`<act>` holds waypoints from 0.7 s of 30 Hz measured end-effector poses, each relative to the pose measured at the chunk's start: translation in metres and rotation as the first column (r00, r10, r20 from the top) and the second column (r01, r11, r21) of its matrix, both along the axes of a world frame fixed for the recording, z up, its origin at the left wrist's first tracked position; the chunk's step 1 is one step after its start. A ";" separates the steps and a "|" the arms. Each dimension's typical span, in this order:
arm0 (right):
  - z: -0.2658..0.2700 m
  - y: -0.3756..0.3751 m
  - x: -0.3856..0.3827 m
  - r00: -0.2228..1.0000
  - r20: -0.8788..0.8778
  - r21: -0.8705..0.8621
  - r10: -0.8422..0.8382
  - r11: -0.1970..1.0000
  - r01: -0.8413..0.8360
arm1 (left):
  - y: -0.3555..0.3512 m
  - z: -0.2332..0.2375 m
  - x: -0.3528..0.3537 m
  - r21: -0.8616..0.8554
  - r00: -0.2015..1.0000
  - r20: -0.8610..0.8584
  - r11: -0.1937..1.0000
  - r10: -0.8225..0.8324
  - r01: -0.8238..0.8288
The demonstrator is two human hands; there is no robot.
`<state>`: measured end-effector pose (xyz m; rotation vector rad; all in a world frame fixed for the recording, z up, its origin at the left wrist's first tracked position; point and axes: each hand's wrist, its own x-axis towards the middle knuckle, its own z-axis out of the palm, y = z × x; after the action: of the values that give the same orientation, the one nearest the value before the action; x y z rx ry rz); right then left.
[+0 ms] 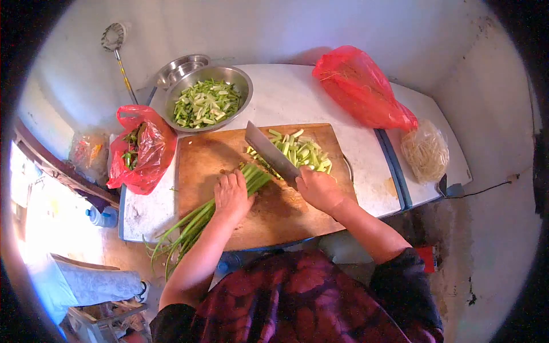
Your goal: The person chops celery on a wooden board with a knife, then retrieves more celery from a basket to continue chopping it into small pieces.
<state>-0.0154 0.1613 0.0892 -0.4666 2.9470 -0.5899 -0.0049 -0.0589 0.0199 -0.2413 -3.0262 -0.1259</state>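
Observation:
A bunch of long green stalks [197, 222] lies aslant over the left part of a wooden cutting board [280, 214], its thin ends hanging past the front edge. My left hand [231, 195] is closed on the stalks near their cut ends. In my right hand [320, 191] is the handle of a cleaver [270, 151], its broad blade pointing up and left. Cut green pieces [303, 150] lie in a pile on the board, right of the blade. The fingertips of my right hand are partly hidden round the handle.
Behind the board stands a steel bowl [245, 91] of cut green pieces, with another metal bowl [183, 64] behind it. Red plastic bags lie left [154, 150] and back right [360, 86]. A clear bag of pale strands [426, 151] is at the right. A person's leg [103, 284] shows lower left.

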 end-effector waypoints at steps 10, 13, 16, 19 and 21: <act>0.035 0.001 0.028 1.000 0.005 -0.053 0.022 0.998 -0.022 | -0.014 0.023 -0.001 0.122 0.996 0.079 0.991 0.039 -0.048; 0.046 0.000 0.032 1.000 -0.002 -0.055 0.030 0.998 -0.030 | -0.022 0.042 0.012 0.135 0.976 0.185 0.981 0.112 -0.138; 0.049 0.006 0.033 0.999 -0.030 -0.106 0.037 0.994 -0.040 | -0.032 0.041 0.027 0.068 0.949 0.256 0.976 0.184 -0.208; 0.054 0.009 0.036 0.998 -0.052 -0.102 0.030 0.994 -0.035 | -0.033 0.019 0.036 0.085 0.988 0.096 0.988 0.124 -0.132; 0.054 0.007 0.039 0.996 -0.071 -0.079 0.058 0.995 -0.064 | -0.033 0.011 0.038 0.088 0.994 0.020 0.990 0.110 -0.112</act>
<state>0.0234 0.1687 0.1433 -0.5943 2.9695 -0.7028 0.0331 -0.0915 0.0307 -0.0645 -3.0301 -0.2543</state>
